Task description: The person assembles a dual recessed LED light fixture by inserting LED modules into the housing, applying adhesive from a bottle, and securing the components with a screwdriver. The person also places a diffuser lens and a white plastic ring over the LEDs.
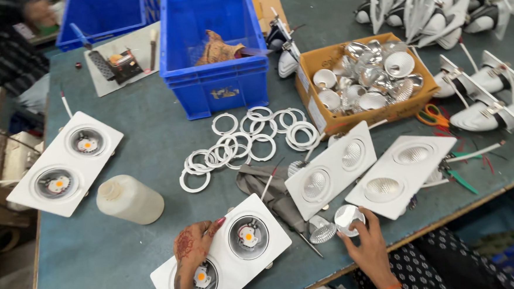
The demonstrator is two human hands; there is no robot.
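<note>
The left hand (193,247) rests flat on a white twin-lamp downlight housing (222,255) at the near edge of the grey-green worktable (99,258). The fingers are spread across the plate between its two round openings and the thumb lies over the nearer one: a pressing hold that steadies the plate, not a closed grasp. The housing lies face up, both openings showing bare LED modules with orange centres and no reflectors fitted. Its long axis runs diagonally, from near-left to far-right.

The right hand (365,244) grasps a small white cup-shaped reflector (349,217) between fingertips and thumb, just right of the housing. The cup's open mouth appears tilted up and to the left, toward the housing; how far it tilts cannot be told. A faceted silver reflector (322,230) lies on the table touching or just beside it.

Two further twin housings (331,169) (400,175), with reflectors already seated, lie beyond the right hand, on the same diagonal. A fourth housing (66,163), unfitted, lies well apart to the left, next to a translucent plastic bottle (130,199).

A scatter of white trim rings (242,144) sits mid-table, within reach of both hands. Behind them stand a blue plastic crate (214,47) and a cardboard box of loose reflectors (365,80). Orange-handled scissors (432,116) lie by the box.
</note>
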